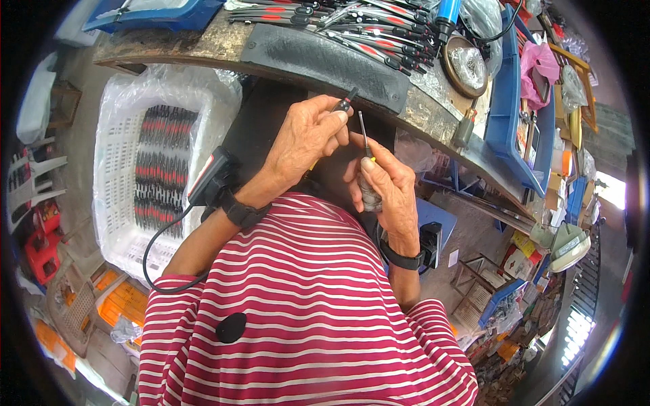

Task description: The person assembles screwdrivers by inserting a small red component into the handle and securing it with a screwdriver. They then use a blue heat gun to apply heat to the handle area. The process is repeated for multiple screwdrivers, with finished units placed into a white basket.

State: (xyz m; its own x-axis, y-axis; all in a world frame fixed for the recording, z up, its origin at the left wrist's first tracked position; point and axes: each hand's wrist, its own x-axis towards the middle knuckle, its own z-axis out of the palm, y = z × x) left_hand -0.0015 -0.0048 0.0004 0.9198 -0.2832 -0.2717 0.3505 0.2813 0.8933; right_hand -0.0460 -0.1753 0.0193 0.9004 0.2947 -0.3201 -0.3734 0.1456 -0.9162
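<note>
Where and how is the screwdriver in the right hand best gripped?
Likely best: grip the screwdriver by its thick handle, coming from the person's right, as the right hand does. Its slim shaft points toward the bench, so the handle is nearer the striped shirt.

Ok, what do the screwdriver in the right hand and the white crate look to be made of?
Screwdriver shaft: smooth metal, probably steel, judging by its bright sheen. Its handle, partly covered, looks cloudy and greyish, perhaps plastic. White crate: likely moulded plastic, judging by the regular openings in its wall.
</note>
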